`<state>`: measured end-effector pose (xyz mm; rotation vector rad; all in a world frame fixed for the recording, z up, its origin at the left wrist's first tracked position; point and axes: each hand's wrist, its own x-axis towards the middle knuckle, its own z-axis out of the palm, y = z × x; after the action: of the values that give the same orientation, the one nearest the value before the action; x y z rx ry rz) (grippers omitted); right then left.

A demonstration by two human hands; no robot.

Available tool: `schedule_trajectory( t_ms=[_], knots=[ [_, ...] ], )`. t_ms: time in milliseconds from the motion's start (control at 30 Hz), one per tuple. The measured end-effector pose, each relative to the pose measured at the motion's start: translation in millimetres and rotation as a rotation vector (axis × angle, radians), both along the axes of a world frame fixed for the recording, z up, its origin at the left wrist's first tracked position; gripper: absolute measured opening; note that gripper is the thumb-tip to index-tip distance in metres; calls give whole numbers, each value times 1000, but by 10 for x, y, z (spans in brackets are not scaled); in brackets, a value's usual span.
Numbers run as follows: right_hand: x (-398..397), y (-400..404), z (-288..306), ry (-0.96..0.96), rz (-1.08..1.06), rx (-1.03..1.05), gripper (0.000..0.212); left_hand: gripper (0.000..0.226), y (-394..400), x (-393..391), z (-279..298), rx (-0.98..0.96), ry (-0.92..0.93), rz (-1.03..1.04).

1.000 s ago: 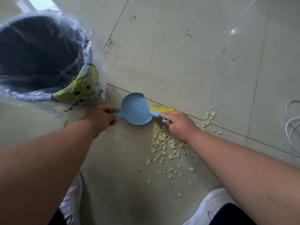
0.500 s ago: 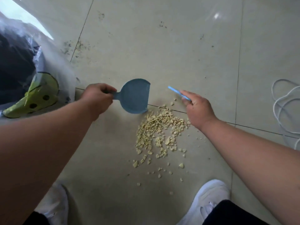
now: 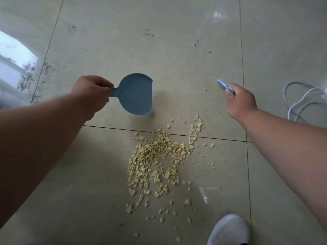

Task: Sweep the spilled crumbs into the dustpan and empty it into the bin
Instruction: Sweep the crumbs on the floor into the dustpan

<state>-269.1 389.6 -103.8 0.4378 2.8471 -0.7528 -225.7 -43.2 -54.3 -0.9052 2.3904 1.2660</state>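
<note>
**Dustpan and brush held above the crumbs**

On the tiled floor (image 3: 177, 50), pale yellow crumbs (image 3: 155, 161) lie scattered across a grout line. Beyond them, the left hand (image 3: 91, 93) pinches the handle of a blue dustpan (image 3: 135, 94). Well apart, the right hand (image 3: 239, 101) grips a blue brush (image 3: 223, 85). A white cable (image 3: 299, 101) lies at right, a white shoe (image 3: 230, 230) near the bottom edge.

A round blue dustpan (image 3: 135, 94) sits with its straight edge facing right, just beyond pale yellow crumbs (image 3: 157, 161) scattered on the floor (image 3: 177, 50).
</note>
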Motion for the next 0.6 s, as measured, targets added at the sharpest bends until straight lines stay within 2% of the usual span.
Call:
schedule_trajectory(
  t_ms=[233,600],
  knots=[
    [85,-425,-131,5,85,-48,41,14,-13,-2,-132,-8,-10,8],
    [1151,-1310,-214,-10,310,-31,42,15,-187,498,-64,44,-4,63]
  ],
)
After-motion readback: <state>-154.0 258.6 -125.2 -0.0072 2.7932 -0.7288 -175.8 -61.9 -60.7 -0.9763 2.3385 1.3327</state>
